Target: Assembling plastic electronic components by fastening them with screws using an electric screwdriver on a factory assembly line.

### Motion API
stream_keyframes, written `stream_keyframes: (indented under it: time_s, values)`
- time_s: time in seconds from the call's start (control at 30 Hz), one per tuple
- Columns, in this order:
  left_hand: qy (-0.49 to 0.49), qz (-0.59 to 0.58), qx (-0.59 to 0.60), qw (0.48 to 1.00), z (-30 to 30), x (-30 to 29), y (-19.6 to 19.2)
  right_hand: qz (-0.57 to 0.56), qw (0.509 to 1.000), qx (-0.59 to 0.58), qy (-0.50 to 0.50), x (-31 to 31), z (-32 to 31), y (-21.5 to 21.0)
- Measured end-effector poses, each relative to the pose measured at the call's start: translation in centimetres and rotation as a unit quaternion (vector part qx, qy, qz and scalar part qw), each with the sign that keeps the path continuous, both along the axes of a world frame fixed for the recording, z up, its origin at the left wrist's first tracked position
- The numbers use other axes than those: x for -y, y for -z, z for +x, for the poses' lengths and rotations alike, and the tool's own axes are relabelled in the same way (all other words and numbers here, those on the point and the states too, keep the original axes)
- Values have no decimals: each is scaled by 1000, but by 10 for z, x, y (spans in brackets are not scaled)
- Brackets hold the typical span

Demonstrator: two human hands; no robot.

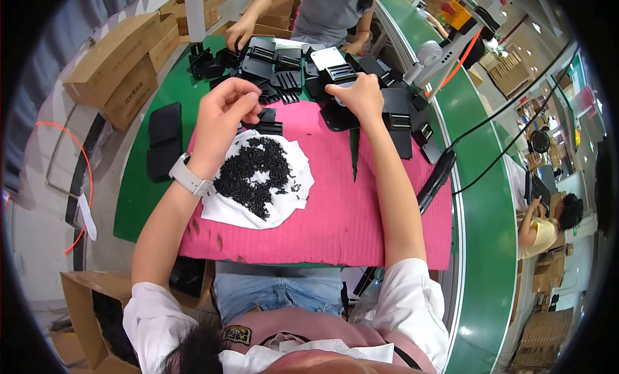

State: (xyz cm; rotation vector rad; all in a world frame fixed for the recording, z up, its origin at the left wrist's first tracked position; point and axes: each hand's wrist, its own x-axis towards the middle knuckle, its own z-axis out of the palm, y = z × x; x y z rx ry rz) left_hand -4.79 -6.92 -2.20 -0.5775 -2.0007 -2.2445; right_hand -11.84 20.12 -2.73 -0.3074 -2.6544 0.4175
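Observation:
My left hand (227, 116) is above the far left part of a white cloth (298, 174), its fingers curled and pinched. Whatever is between those fingertips, if anything, is too small to tell. A heap of small black pins or screws (274, 164) is spread over the cloth. Farther right, my right hand (362, 98) grips a flat black plastic part (340, 118) at the far edge of the pink mat (322, 235); its fingers partly cover the part. Just beyond my left hand sits a ribbed black piece (269, 127).
Many black plastic parts (258, 66) crowd the table's far side, where a co-worker's hand (240, 33) touches them. Black blocks (164, 142) lie at left. A corded black handheld tool (437, 180) is at right, beside the green conveyor (480, 245). An open carton (84, 316) stands lower left.

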Motion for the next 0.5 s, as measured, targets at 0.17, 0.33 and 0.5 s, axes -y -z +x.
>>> stream_keyframes:
  time_s: [0.17, 0.33, 0.5]
  values:
    - [-53, 27, 72, 996, 4, 1, 3, -50, 971, -167, -163, 38, 31, -22]
    - [-67, 119, 61, 989, 5, 6, 24, -140, 895, -113, -409, 117, 68, -26]
    - [-124, 227, 10, 966, 3, 15, -4, -222, 889, -65, -396, 105, 24, -25]
